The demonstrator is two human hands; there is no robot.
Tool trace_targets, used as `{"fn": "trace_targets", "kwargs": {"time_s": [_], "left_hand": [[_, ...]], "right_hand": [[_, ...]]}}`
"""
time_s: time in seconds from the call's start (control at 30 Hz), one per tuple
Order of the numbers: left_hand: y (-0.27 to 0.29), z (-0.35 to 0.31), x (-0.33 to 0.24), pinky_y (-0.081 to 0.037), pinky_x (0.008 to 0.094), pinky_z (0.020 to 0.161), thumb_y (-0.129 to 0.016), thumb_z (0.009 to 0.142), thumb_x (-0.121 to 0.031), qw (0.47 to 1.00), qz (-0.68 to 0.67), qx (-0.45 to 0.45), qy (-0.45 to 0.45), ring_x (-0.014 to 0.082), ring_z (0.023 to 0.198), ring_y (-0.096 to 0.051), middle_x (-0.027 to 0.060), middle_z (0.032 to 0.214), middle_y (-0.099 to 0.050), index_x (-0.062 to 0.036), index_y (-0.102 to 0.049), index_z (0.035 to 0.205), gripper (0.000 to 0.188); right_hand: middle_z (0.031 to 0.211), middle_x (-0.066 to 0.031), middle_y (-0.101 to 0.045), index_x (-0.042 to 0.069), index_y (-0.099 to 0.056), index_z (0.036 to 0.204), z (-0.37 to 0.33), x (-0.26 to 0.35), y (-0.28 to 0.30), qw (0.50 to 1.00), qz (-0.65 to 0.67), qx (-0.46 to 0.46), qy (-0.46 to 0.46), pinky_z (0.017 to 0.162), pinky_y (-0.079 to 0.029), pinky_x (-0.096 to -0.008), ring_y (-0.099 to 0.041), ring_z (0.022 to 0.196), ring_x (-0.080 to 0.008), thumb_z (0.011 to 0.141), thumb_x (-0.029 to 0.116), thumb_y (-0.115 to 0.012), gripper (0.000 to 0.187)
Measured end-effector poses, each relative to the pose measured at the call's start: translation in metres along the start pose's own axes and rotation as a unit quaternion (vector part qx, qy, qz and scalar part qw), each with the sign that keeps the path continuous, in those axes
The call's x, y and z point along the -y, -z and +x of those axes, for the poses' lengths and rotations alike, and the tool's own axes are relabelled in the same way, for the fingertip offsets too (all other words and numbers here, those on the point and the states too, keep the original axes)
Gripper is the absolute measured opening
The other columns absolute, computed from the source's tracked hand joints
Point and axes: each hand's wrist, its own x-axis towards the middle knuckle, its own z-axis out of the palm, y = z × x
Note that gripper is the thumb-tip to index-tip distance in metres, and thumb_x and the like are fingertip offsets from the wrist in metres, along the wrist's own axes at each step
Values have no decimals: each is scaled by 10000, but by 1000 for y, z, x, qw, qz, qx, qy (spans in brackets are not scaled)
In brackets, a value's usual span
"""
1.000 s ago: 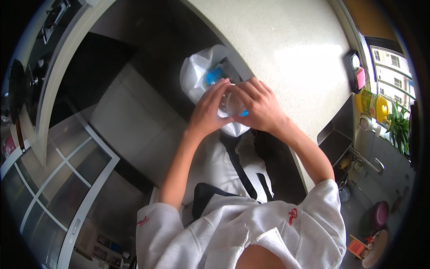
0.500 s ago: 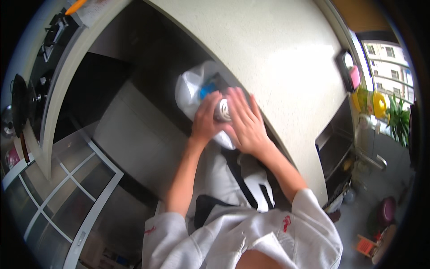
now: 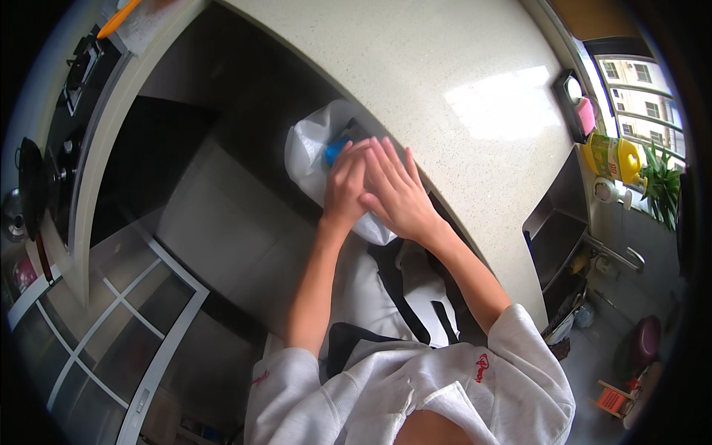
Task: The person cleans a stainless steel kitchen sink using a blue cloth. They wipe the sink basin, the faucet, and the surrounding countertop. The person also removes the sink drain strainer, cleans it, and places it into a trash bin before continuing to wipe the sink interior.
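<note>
My left hand [image 3: 345,185] and my right hand [image 3: 397,189] meet over a white plastic bag [image 3: 308,148], beside the counter's edge. The right hand lies with fingers stretched out, its fingertips overlapping those of the left. Bent fingers show on the left hand, partly covered by the right. Whatever lies between the palms is hidden. Just left of the fingertips, a blue item [image 3: 335,151] shows in the bag's mouth. A fold of the white bag hangs below the hands, near my trousers.
The pale speckled counter [image 3: 415,67] borders my right side, leading to a dark sink [image 3: 556,237] with a tap [image 3: 627,257]. At left are a stove [image 3: 80,74], a dark pan [image 3: 30,174] and a glass-paned door [image 3: 122,326]. A yellow jug [image 3: 612,158] stands by the window.
My hands have closed together, covering the round grey-and-white thing that showed between them. The right hand has shifted slightly left over the left fingers. The view has tilted a little.
</note>
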Motion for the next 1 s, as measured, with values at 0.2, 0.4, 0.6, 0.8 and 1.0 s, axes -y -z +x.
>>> {"fn": "trace_targets", "kwargs": {"time_s": [0.2, 0.4, 0.6, 0.8, 1.0], "left_hand": [[13, -4, -15, -484, 483, 967, -837, 688, -288, 997, -3, -35, 66, 359, 1080, -622, 165, 1105, -643, -4, -582, 1133, 586], [25, 8, -29, -481, 477, 975, -809, 718, -210, 1000, 19, -5, 1, 385, 1131, -591, 199, 1182, -602, 15, -520, 1242, 639], [74, 28, -58, -470, 391, 1004, -907, 575, -163, 962, -200, 101, 158, 286, 1183, -573, 150, 1299, -555, -17, -478, 1355, 902], [96, 68, -117, -472, 371, 998, -906, 555, -179, 957, -210, 185, 76, 277, 1146, -604, 153, 1251, -600, -3, -500, 1329, 891], [75, 107, -193, -519, 382, 932, -913, 553, -171, 967, -163, 183, -64, 312, 1128, -606, 166, 1242, -582, -34, -485, 1337, 904]], "right_hand": [[1370, -252, -487, -32, -435, 1383, 15, -2, 42, 938, 299, -98, -146, 1004, -444, -400, -537, 1223, -385, 787, 283, -765, 751], [1127, -193, -648, -16, -542, 1289, 17, -7, 43, 917, 343, 12, -202, 845, -522, -345, -663, 965, -288, 685, 273, -814, 723], [1226, -154, -586, -59, -433, 1371, -10, -11, 42, 634, 740, -25, -223, 968, -457, -361, -594, 1102, -243, 732, 207, -812, 789], [1386, -166, -473, -9, -306, 1473, -42, 5, 67, 438, 883, -48, -160, 1068, -393, -411, -513, 1243, -281, 668, 225, -816, 980], [1469, -189, -399, 24, -264, 1500, -95, -8, 120, 525, 833, -154, -84, 1124, -306, -443, -386, 1368, -291, 785, 375, -667, 892]]}}
